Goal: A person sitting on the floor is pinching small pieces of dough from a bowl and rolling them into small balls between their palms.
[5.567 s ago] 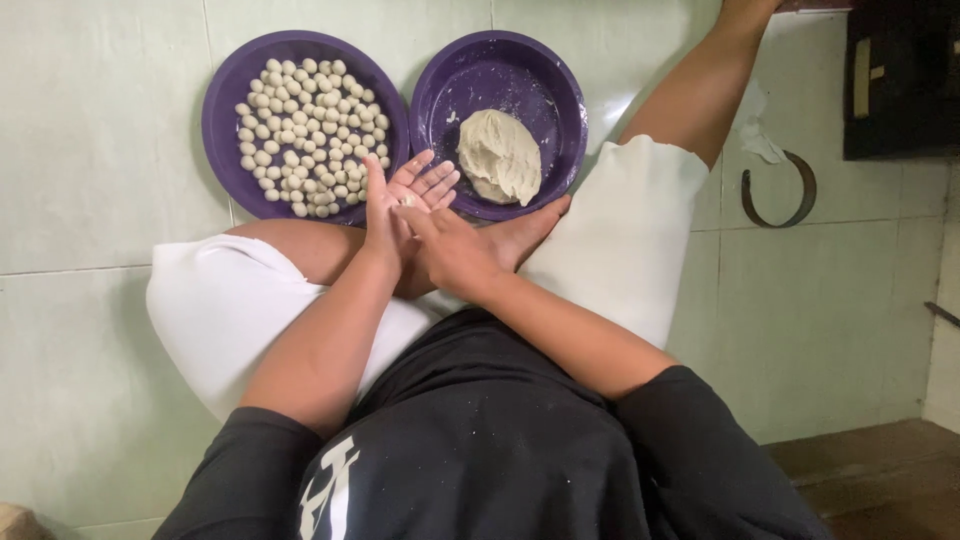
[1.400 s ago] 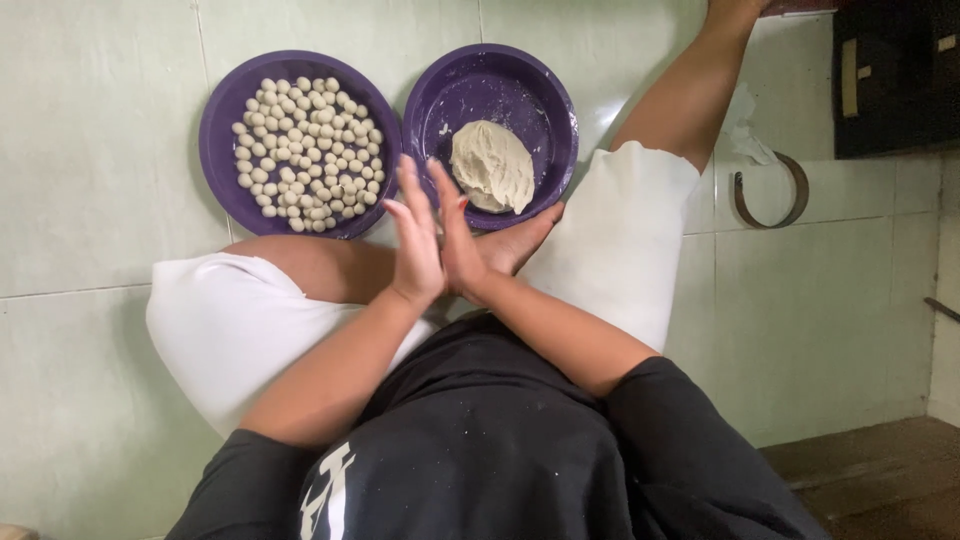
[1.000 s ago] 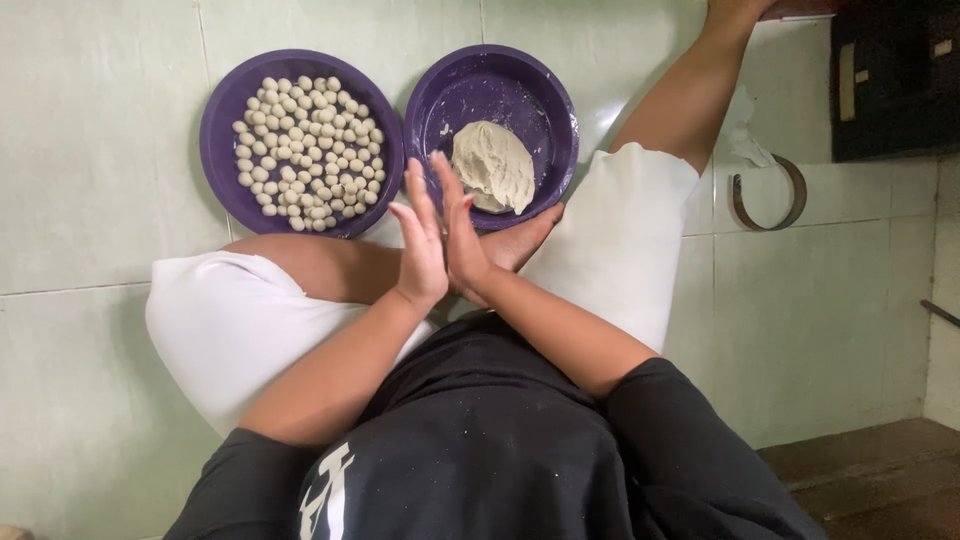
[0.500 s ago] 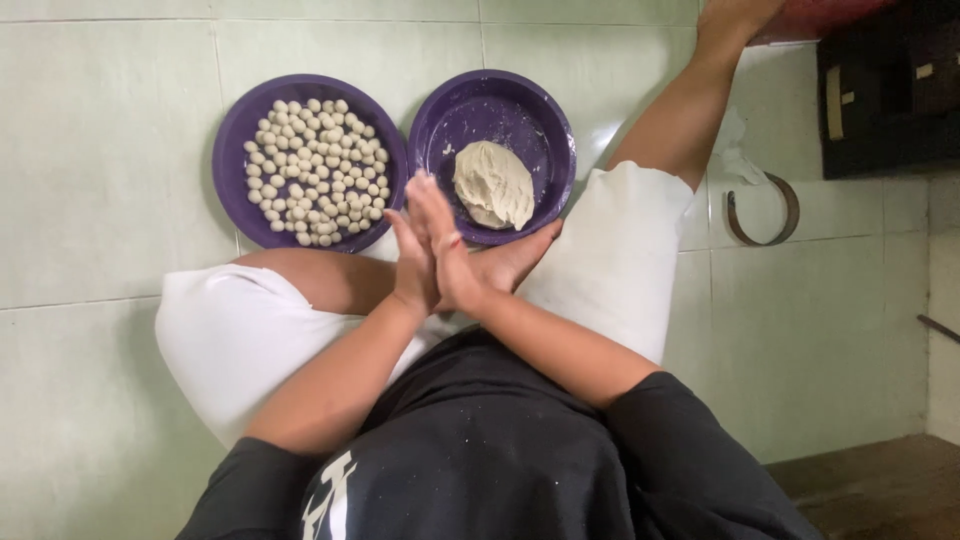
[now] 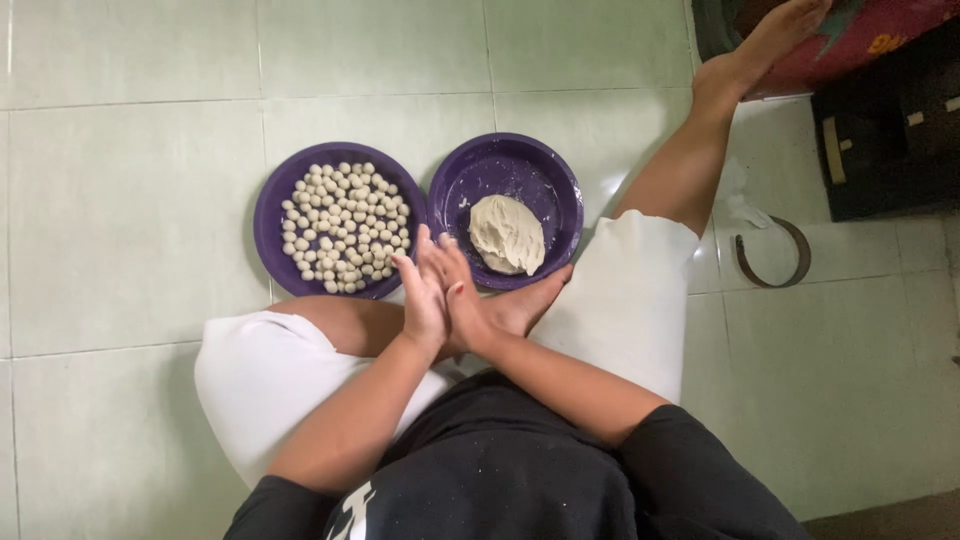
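I sit on a tiled floor with my palms pressed flat together and my fingers pointing away from me. My left hand (image 5: 420, 298) and my right hand (image 5: 468, 305) hide whatever lies between them. Just beyond my fingertips stand two purple bowls. The left bowl (image 5: 272, 212) holds several small pale dough balls (image 5: 345, 228). The right bowl (image 5: 562, 192) holds one lump of pale dough (image 5: 507, 233). My hands hover over the gap between the bowls, above my folded leg.
My right leg (image 5: 690, 160) stretches out past the right bowl towards a red mat (image 5: 870, 40). A dark box (image 5: 890, 140) and a metal ring (image 5: 772, 258) lie on the tiles at the right. White shorts cover my thighs.
Earlier a pale bit of dough showed on my left palm with the hands offset. The palms have since closed flat together, and my head has tilted so the bowls sit lower in view.
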